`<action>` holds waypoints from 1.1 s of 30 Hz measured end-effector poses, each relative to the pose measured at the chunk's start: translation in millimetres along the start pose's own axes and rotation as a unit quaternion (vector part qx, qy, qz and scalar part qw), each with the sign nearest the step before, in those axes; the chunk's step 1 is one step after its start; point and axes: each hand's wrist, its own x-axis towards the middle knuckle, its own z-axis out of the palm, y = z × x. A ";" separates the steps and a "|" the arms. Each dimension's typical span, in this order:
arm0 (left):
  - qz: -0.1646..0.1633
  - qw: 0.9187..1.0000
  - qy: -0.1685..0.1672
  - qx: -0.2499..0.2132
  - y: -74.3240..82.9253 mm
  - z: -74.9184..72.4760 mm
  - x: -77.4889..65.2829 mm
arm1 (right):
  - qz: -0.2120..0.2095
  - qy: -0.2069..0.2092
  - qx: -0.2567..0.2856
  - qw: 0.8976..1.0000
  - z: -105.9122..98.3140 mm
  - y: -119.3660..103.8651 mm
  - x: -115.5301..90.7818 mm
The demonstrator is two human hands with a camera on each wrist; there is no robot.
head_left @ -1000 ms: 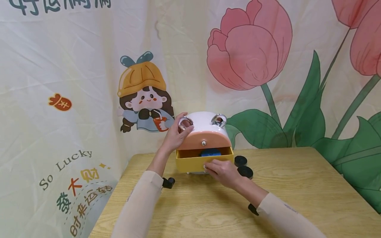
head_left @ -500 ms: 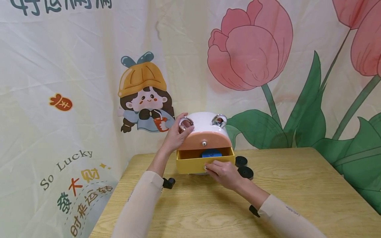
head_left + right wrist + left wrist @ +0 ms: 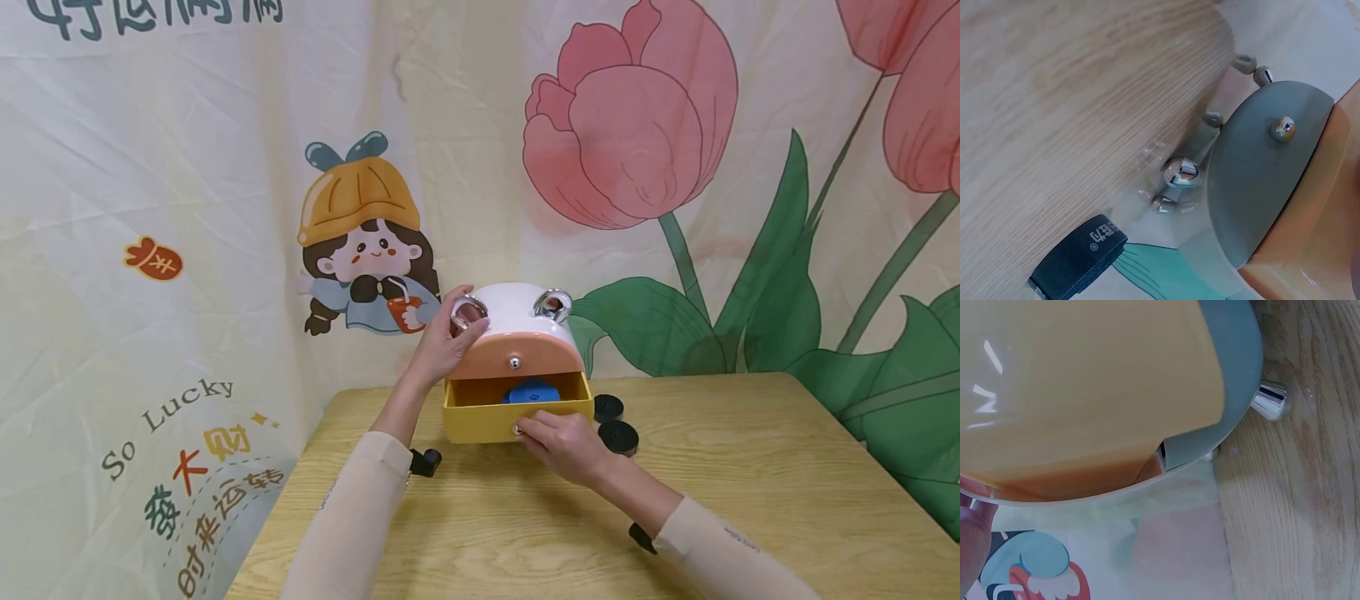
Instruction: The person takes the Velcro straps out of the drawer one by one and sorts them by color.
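Observation:
A small rounded drawer cabinet with a white top stands at the back of the table. Two silver rings sit on it like ears. My left hand holds the cabinet at its left ring, thumb in front. The yellow lower drawer is pulled partly out, and a blue object of unclear kind lies inside. With thumb and fingertips, my right hand pinches the drawer's small silver knob. Above it, the orange upper drawer is closed. The lowest grey-blue front shows in the right wrist view.
Two black rolls lie right of the cabinet; one black roll with white lettering shows in the right wrist view. Short silver feet carry the cabinet on the wooden table. A printed curtain hangs behind.
The yellow drawer has slid a little farther out toward me, with my right hand on its knob. More of the blue object shows. My left hand has stayed in place.

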 end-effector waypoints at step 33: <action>-0.005 1.000 0.002 0.005 0.7 -0.3 -0.5 | -0.029 0.023 0.040 0.999 -14.9 -12.8 -7.7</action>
